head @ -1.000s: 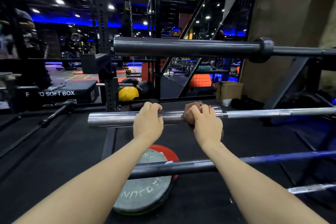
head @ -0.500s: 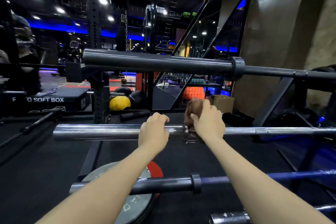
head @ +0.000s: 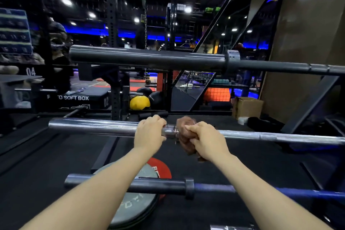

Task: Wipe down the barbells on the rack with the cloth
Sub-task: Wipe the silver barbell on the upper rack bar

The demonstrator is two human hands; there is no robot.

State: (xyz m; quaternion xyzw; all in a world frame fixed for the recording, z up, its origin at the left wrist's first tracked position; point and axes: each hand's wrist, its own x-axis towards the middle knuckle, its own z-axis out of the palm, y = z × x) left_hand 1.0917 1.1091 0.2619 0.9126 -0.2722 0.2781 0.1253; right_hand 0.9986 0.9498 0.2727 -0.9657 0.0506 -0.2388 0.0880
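Dim gym interior with blue lighting and black floor matting (head: 214,209). Left to right: chrome barbell (head: 89,126) lying across the middle of the rack; left hand (head: 149,135) curled over its sleeve; brown cloth (head: 185,136) wrapped on the bar at the collar; right hand (head: 207,141) gripping that cloth.

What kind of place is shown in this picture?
Most likely a gym: barbells such as the chrome barbell lie on a rack, weight plates sit on the floor, and a yellow medicine ball rests behind.
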